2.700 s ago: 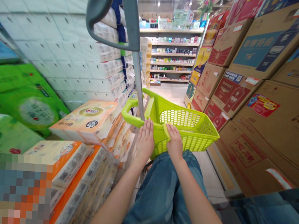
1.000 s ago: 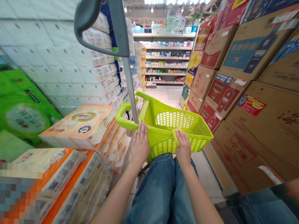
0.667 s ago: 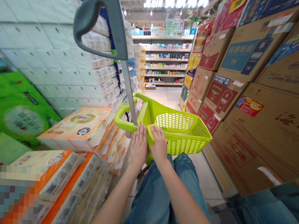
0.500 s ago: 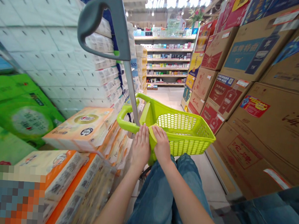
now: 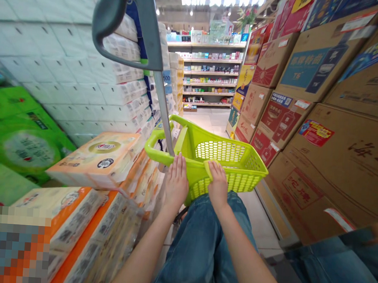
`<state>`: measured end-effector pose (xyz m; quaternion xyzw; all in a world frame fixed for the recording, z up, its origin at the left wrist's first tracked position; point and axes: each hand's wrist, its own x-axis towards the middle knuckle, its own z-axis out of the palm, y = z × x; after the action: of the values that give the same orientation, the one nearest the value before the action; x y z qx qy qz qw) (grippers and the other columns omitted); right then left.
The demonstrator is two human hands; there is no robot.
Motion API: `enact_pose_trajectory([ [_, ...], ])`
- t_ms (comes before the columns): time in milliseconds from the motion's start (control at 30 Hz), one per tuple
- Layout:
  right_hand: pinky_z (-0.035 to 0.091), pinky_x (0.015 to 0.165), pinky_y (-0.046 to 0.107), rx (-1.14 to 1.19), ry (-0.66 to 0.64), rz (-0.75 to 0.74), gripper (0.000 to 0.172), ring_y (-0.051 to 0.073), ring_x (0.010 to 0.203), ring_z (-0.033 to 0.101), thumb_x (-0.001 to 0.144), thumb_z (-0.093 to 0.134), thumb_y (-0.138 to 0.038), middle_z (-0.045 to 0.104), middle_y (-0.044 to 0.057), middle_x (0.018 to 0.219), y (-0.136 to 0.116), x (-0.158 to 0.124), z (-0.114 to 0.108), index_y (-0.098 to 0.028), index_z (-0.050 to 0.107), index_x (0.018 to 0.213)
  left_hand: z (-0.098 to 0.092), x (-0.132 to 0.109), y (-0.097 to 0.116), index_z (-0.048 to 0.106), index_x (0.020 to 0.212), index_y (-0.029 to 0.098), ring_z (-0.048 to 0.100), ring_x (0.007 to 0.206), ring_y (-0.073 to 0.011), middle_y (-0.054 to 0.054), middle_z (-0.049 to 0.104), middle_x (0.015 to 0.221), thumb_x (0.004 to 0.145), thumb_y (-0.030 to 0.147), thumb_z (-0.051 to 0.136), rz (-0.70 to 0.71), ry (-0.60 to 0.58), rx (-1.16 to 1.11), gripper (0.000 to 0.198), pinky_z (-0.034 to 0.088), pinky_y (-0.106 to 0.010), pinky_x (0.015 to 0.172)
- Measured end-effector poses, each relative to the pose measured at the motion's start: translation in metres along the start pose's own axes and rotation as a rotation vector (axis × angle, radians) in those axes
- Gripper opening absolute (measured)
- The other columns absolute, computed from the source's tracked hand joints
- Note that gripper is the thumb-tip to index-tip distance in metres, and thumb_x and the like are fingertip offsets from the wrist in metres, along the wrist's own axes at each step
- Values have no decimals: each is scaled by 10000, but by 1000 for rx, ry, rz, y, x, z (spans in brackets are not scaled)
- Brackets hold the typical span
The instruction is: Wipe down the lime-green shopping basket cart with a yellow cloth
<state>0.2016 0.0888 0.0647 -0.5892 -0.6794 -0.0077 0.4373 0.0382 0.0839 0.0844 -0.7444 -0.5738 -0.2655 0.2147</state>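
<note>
Two palms down: L hand (image 5: 176,184) flat on near rim of lime plastic shopping basket (image 5: 228,185), fingers together, grip can't tell, just beside metal pole (image 5: 164,118) of grey trolley handle (image 5: 119,26). R hand (image 5: 217,185) has fingers curled over lime flap (image 5: 208,168) at rim. Toilet-paper packs (image 5: 94,156) stacked on L, cardboard cartons (image 5: 294,123) on R.
</note>
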Motion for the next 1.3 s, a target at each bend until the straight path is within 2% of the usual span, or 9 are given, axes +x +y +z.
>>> enact_pose_trajectory([
  [133, 282, 1223, 425, 110, -82, -95, 827, 190, 1420, 381, 668, 358, 70, 510, 61, 1488, -57, 20, 19, -177, 484, 1447, 2, -1, -2, 125, 1568, 64, 133, 1528, -243, -145, 202, 1635, 899, 90, 350, -4, 32, 1, 706, 260, -448, 1223],
  [233, 285, 1221, 421, 123, -103, -133, 813, 185, 1417, 380, 688, 351, 62, 505, 58, 1492, -62, 23, 20, -180, 476, 1454, 2, -2, -4, 121, 1570, 73, 132, 1527, -237, -141, 185, 1638, 885, 77, 356, 3, 29, 3, 724, 254, -442, 1225],
  [500, 305, 1208, 454, -50, -1, -63, 891, 191, 1408, 396, 656, 360, 72, 500, 32, 1494, 37, -5, -11, -244, 431, 1485, -3, -1, -2, 83, 1566, 46, 101, 1531, -248, -141, 149, 1644, 845, 74, 404, 11, -8, -7, 790, 228, -446, 1233],
  [600, 321, 1193, 480, -102, 61, 26, 868, 216, 1392, 417, 655, 377, 68, 529, 59, 1469, 55, -9, -18, -231, 463, 1465, -2, -1, 0, 72, 1568, 51, 114, 1530, -254, -144, 160, 1642, 841, 74, 403, -3, -1, -24, 800, 224, -456, 1234],
  [700, 306, 1202, 470, -71, 55, 63, 861, 223, 1396, 408, 635, 392, 69, 544, 70, 1453, 32, -2, -12, -204, 491, 1446, -2, -1, 0, 67, 1568, 48, 119, 1530, -256, -153, 166, 1641, 846, 82, 403, -11, 4, -35, 797, 220, -459, 1234],
  [867, 271, 1220, 422, 98, -69, -53, 827, 192, 1401, 394, 662, 372, 68, 528, 52, 1472, -48, 20, 15, -193, 501, 1436, -2, -1, -3, 111, 1570, 67, 132, 1529, -247, -149, 204, 1634, 890, 89, 361, 4, 9, -26, 724, 255, -458, 1222],
  [967, 273, 1217, 415, 145, -91, -92, 796, 188, 1403, 389, 694, 372, 57, 522, 40, 1479, -66, 24, 21, -201, 500, 1436, -3, -1, -5, 121, 1570, 74, 138, 1528, -242, -143, 220, 1632, 899, 89, 345, 16, 11, -20, 708, 258, -453, 1221],
  [1067, 279, 1216, 405, 112, -97, -130, 821, 177, 1409, 382, 686, 362, 58, 512, 33, 1486, -45, 18, 17, -202, 472, 1457, -4, -2, -5, 121, 1566, 51, 133, 1530, -249, -154, 200, 1635, 887, 100, 371, 26, -5, -18, 725, 244, -454, 1225],
  [1300, 305, 1201, 455, -82, 20, -5, 850, 196, 1411, 391, 676, 363, 68, 514, 32, 1482, 53, -9, -16, -239, 463, 1463, -1, -3, -2, 106, 1568, 52, 127, 1530, -261, -142, 178, 1642, 828, 97, 428, 6, -10, -38, 808, 202, -455, 1239],
])
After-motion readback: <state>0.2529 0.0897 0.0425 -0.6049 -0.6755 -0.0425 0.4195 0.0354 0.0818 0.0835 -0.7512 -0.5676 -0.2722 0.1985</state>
